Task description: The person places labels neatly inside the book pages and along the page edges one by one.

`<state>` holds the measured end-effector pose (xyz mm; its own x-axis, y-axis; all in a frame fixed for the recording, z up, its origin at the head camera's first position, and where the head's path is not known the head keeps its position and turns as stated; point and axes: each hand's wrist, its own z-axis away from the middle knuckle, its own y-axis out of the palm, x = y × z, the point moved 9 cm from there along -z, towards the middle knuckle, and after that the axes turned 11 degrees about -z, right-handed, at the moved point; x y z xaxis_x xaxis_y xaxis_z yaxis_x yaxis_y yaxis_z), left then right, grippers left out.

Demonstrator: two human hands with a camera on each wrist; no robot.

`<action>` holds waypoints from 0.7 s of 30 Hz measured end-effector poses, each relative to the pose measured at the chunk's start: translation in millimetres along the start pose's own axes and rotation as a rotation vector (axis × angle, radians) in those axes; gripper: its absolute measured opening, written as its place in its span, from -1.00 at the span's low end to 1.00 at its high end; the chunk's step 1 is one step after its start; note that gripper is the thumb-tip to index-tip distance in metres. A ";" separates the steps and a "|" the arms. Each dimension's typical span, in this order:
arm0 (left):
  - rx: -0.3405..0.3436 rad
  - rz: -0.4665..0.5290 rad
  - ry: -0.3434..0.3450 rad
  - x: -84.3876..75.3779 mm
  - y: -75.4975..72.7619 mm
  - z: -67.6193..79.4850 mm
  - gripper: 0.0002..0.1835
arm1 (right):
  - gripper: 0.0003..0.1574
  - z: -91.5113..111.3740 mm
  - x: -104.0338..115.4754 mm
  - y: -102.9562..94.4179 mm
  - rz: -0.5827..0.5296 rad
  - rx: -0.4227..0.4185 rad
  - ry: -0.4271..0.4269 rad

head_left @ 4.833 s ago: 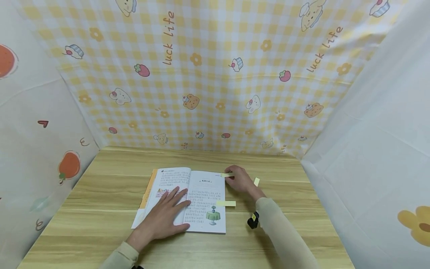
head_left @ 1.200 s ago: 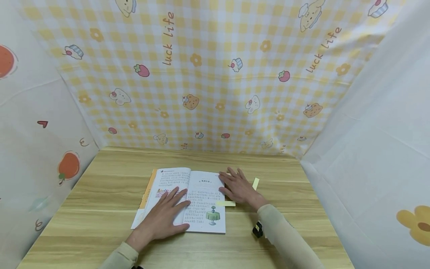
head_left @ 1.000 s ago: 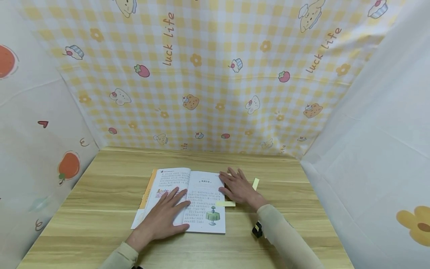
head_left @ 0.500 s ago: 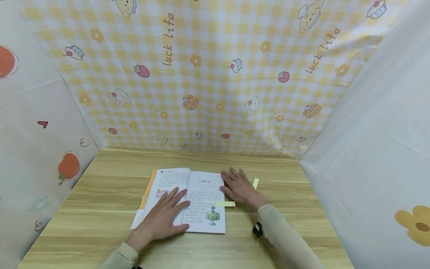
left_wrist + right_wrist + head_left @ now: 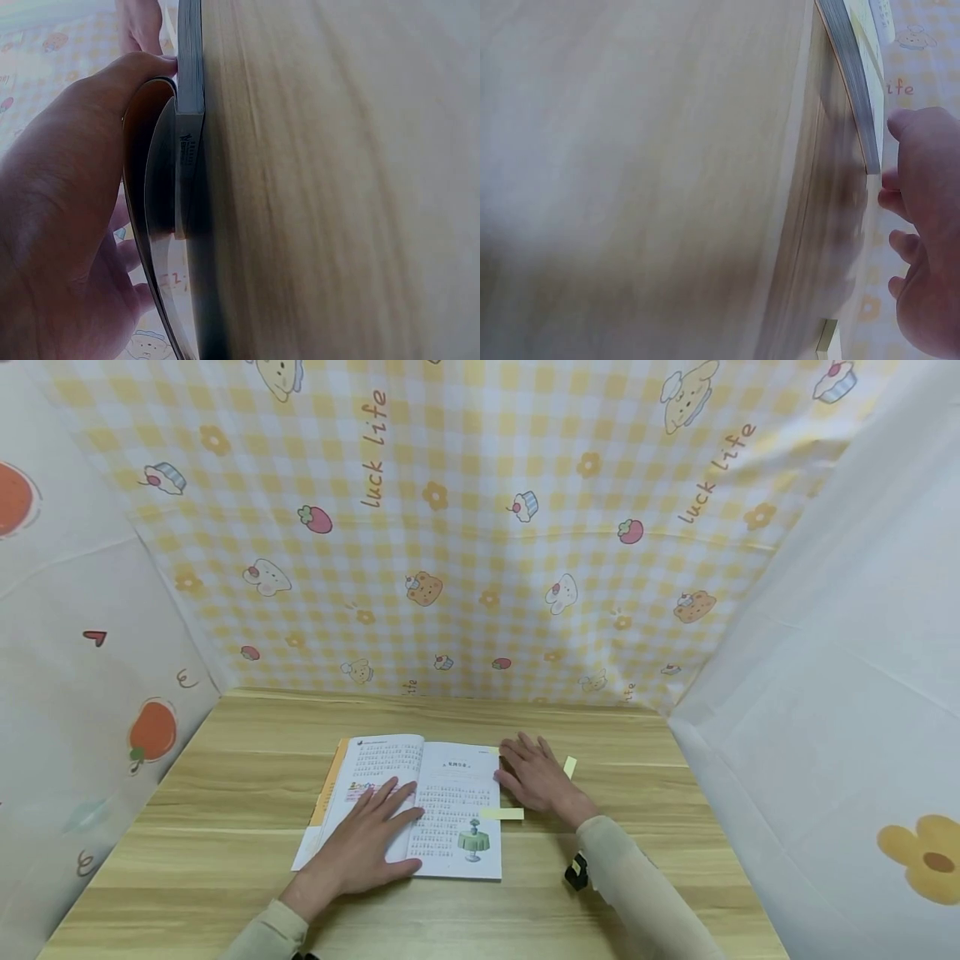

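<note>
An open book [image 5: 457, 785] lies on the table, with printed text and a green table picture on its right page. My left hand [image 5: 360, 843] rests spread over the left page, its fingertips near the gutter. In the left wrist view, the pages [image 5: 161, 172] bow up under that hand. My right hand [image 5: 536, 777] hovers by the book's upper right edge, fingers loosely extended and holding nothing. Partly hidden by its fingertips, a pale yellow sticky strip [image 5: 494, 750] sits at the page's top corner. Another sticky strip [image 5: 502, 814] sticks out from the right edge lower down.
A small yellow pad of sticky strips [image 5: 571, 767] lies just right of my right hand. Bare wood table [image 5: 637, 827] surrounds the book. Behind it hangs a yellow checked cloth [image 5: 480, 610], and pale cloths close off both sides.
Earlier my right hand pinched the upper sticky strip at the page corner, then laid its fingers over it. Now it has shifted slightly right, off the page. My left hand stays put.
</note>
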<state>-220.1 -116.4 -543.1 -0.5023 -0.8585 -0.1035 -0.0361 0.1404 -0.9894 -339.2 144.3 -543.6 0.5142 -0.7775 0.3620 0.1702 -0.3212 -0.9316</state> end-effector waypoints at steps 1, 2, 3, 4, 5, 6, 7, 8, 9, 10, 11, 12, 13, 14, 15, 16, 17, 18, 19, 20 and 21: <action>0.002 0.000 0.000 0.2 0.1 -0.1 -0.17 | -0.23 0.7 -0.1 -1.0 -0.006 -0.009 -0.004; 0.003 0.001 0.000 0.3 0.1 -0.2 -0.17 | -0.26 1.5 0.0 -2.2 -0.012 -0.023 -0.012; 0.005 0.002 -0.001 0.5 0.2 -0.4 -0.17 | -0.27 2.4 -0.1 -3.1 -0.015 -0.031 -0.016; 0.007 0.004 -0.002 0.6 0.3 -0.4 -0.17 | -0.26 3.3 -0.5 -3.7 -0.013 -0.033 -0.017; 0.009 0.006 -0.003 0.7 0.4 -0.5 -0.17 | -0.26 4.3 -0.7 -4.3 -0.013 -0.039 -0.020; 0.011 0.008 -0.003 0.7 0.5 -0.6 -0.17 | -0.24 5.5 -1.1 -4.8 -0.013 -0.041 -0.022; 0.013 0.010 -0.004 0.8 0.8 -0.7 -0.17 | -0.23 6.9 -0.9 -5.4 -0.011 -0.043 -0.026; 0.015 0.010 -0.005 0.8 1.0 -0.7 -0.17 | -0.22 8.3 -0.4 -6.4 -0.015 -0.048 -0.032; 0.016 0.011 -0.006 0.8 1.2 -0.8 -0.16 | -0.21 10.1 -0.2 -6.8 -0.015 -0.048 -0.034; 0.017 0.011 -0.007 0.8 1.4 -0.9 -0.16 | -0.20 12.0 0.8 -7.7 -0.018 -0.052 -0.040; 0.018 0.011 -0.007 0.7 1.5 -1.0 -0.16 | -0.20 13.9 1.9 -8.7 -0.019 -0.058 -0.049; 0.019 0.011 -0.008 0.8 1.7 -1.0 -0.16 | -0.19 16.3 3.7 -10.2 -0.023 -0.062 -0.058; 0.020 0.011 -0.009 0.8 1.8 -1.0 -0.16 | -0.19 18.8 5.6 -11.7 -0.027 -0.068 -0.068; 0.020 0.011 -0.009 0.7 1.9 -1.1 -0.16 | -0.20 21.4 7.6 -13.2 -0.033 -0.075 -0.078; 0.021 0.011 -0.009 0.7 2.0 -1.1 -0.16 | -0.21 23.9 9.7 -14.6 -0.038 -0.083 -0.089; 0.022 0.010 -0.009 0.6 2.0 -1.1 -0.16 | -0.22 26.6 12.0 -16.0 -0.042 -0.091 -0.102; 0.023 0.010 -0.009 0.6 2.0 -1.1 -0.16 | -0.23 29.3 14.2 -17.5 -0.050 -0.097 -0.110; 0.023 0.008 -0.008 0.5 1.9 -1.1 -0.16 | -0.23 32.1 16.2 -18.6 -0.060 -0.100 -0.117; 0.022 0.006 -0.006 0.3 1.8 -1.1 -0.16 | -0.23 34.5 17.5 -18.9 -0.067 -0.104 -0.121; 0.022 0.004 -0.005 0.2 1.6 -1.1 -0.15 | -0.23 37.1 19.6 -19.6 -0.077 -0.110 -0.128; 0.022 0.003 -0.004 0.2 1.5 -1.0 -0.15 | -0.22 39.8 21.3 -20.1 -0.087 -0.116 -0.135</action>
<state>-221.2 -115.8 -544.5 -0.4991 -0.8600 -0.1064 -0.0160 0.1319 -0.9911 -298.2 155.6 -518.5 0.6113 -0.6667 0.4264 0.1254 -0.4505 -0.8840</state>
